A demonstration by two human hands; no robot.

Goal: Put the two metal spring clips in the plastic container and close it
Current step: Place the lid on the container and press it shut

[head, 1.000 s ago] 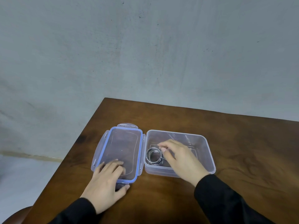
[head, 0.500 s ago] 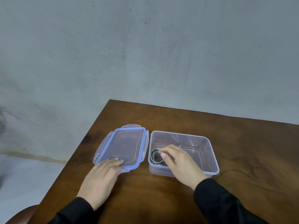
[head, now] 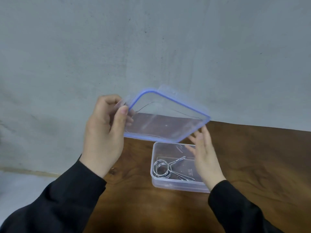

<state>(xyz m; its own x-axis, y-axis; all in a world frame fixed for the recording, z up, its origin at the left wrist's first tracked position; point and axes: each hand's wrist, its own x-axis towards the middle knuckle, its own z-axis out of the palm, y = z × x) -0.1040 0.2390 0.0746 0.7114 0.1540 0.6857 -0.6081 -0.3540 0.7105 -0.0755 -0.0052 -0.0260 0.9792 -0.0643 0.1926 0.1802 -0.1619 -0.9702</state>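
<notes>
Lid (head: 165,118) now raised mid-frame, pinched by left hand (head: 104,133); right hand (head: 204,157) open beneath; spring clips (head: 170,169), seemingly both, inside container (head: 178,186); closing next.

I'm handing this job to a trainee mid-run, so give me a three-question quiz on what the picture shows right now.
1. True or false: the lid is seated on the container.
2. Which hand holds the lid? A) left hand B) right hand C) neither
3. Fill in: the spring clips lie inside the ____.

Key: 1 false, it is held tilted in the air above the container. 2 A, its fingers pinch one corner; the right hand is open near the opposite edge. 3 container.
</notes>
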